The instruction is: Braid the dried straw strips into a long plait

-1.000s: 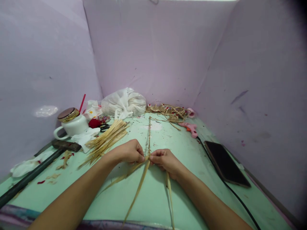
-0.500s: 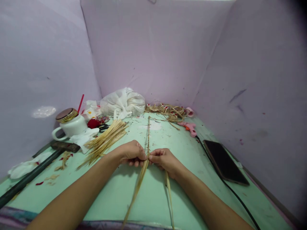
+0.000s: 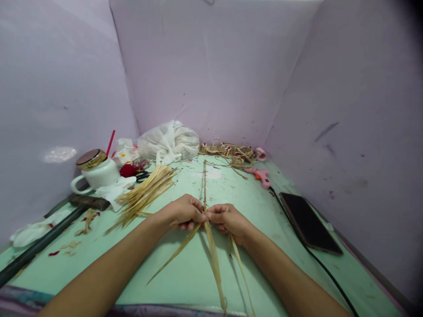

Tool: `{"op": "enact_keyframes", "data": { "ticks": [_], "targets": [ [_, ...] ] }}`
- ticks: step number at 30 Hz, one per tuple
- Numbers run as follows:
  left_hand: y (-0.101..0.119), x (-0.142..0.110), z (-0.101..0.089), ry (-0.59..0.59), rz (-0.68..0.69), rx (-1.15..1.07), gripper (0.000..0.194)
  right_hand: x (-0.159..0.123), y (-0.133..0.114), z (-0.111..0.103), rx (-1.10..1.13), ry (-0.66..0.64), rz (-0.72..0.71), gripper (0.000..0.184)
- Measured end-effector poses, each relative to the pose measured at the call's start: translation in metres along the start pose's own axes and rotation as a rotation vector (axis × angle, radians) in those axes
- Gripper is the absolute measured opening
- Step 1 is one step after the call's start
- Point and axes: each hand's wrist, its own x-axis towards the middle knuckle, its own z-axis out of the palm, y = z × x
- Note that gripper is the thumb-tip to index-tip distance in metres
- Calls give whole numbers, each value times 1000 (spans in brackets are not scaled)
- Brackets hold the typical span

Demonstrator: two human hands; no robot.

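A thin braid (image 3: 205,182) of dry straw-coloured fibre runs away from me down the middle of the green tabletop (image 3: 185,281). At its near end my left hand (image 3: 187,212) and my right hand (image 3: 228,221) meet, both closed in a pinch on the strips. One loose strip (image 3: 175,256) slants out to the lower left from under my left fingers. A wider middle strip (image 3: 213,259) hangs straight toward me between the hands. Another strip (image 3: 241,266) comes down from beneath my right hand. The fingertips partly hide the crossing point.
On the left lie a bundle of dry strips (image 3: 148,189), a hammer (image 3: 89,202), a white mug (image 3: 102,174) and red yarn (image 3: 128,170). Behind are a plastic bag (image 3: 168,141) and corded pieces (image 3: 228,152). Rightward are a pink glue gun (image 3: 262,176), its cable and a dark tablet (image 3: 309,222).
The strips below my hands have spread apart: one now points lower left, while another has swung to the middle. Both hands stay pinched at the braid's near end, shifted very slightly.
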Motion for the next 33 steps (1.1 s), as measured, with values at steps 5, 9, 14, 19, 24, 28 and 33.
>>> {"op": "enact_keyframes", "data": {
  "ticks": [5, 9, 14, 19, 24, 28, 33],
  "targets": [
    [-6, 7, 1, -177, 18, -209, 23, 0, -2, -3, 8, -39, 25, 20],
    [-11, 10, 1, -134, 12, -139, 17, -1, -3, -2, -11, -61, 22, 20],
    [-6, 5, 2, -33, 0, -60, 12, -2, -2, 0, -47, -65, 3, 19],
    [-2, 2, 0, -55, -8, -107, 16, -2, -2, 0, -52, -41, 2, 22],
    [-3, 3, -5, -123, 7, -140, 15, -2, -3, -1, -56, -60, -8, 21],
    [-2, 2, -4, -113, 5, -104, 12, -2, -2, -1, -53, -60, -11, 19],
    [-3, 3, 4, -49, 1, -19, 5, -1, 0, 0, -53, -37, -13, 17]
  ]
}}
